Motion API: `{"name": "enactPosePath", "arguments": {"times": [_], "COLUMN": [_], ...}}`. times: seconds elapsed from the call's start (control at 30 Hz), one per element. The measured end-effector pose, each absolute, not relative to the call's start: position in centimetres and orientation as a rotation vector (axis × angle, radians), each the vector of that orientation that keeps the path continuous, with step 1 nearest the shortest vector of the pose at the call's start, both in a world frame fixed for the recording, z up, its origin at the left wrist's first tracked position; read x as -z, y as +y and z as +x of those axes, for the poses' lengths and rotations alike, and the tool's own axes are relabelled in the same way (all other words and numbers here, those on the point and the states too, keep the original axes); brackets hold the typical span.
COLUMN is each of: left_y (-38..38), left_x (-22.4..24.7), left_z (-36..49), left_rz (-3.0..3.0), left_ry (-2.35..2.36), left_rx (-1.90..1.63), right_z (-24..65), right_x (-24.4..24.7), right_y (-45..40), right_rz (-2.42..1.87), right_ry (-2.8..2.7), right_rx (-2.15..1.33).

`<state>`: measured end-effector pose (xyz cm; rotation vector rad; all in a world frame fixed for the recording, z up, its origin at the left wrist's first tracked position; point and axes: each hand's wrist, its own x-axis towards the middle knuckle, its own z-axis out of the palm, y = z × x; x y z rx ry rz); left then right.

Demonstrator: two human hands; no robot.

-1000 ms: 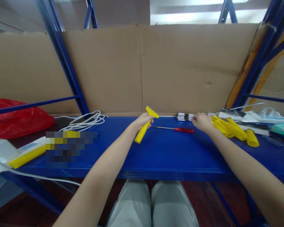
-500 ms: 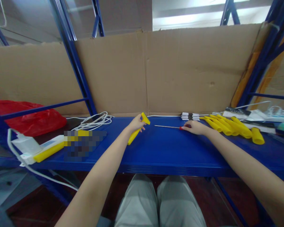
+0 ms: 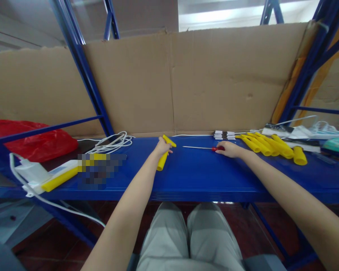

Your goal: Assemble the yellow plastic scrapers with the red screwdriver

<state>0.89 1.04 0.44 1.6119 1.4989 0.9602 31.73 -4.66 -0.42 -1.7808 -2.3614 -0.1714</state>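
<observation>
My left hand (image 3: pixel 163 146) is wrapped round a yellow T-shaped piece (image 3: pixel 162 161), whose crossbar points up and whose tubular handle slants down to the blue tabletop (image 3: pixel 192 173). To the right, my right hand (image 3: pixel 225 148) grips the red handle of a screwdriver (image 3: pixel 197 147). The screwdriver lies nearly flat over the tabletop, its thin metal shaft pointing left toward the yellow piece without touching it. Several yellow tubular pieces (image 3: pixel 281 146) lie side by side to the right of my right hand.
A small stack of black-and-white packs (image 3: pixel 224 135) sits by the cardboard wall (image 3: pixel 135 86). On the left are coiled white cable (image 3: pixel 117 143), a red bag (image 3: pixel 31 139) and a white power strip (image 3: pixel 64 167) beside a yellow piece. Blue posts rise at both sides.
The yellow piece in my left hand has turned, its handle now nearer upright. My right hand still holds the screwdriver. The whole view has shifted slightly.
</observation>
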Motion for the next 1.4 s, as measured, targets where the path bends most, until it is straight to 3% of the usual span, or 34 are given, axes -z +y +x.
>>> {"name": "enactPosePath", "arguments": {"times": [0.27, 0.53, 1.4], "left_y": [-1.5, -1.4, -2.4], "left_x": [-1.2, -0.9, -1.2], "left_z": [0.7, 1.1, 1.8], "left_rz": [1.620, 1.650, 1.678], "left_ry": [1.338, 1.296, 1.216], "left_rx": [-0.896, -0.887, -0.903], "right_z": [30.4, 29.2, 28.8], "right_x": [0.2, -0.3, -0.2], "right_y": [-6.2, -6.6, -7.0], "right_rz": [-1.810, -1.556, -1.600], "right_ry": [-2.181, -2.204, -2.242], "right_rx": [0.387, 0.313, 0.323]}}
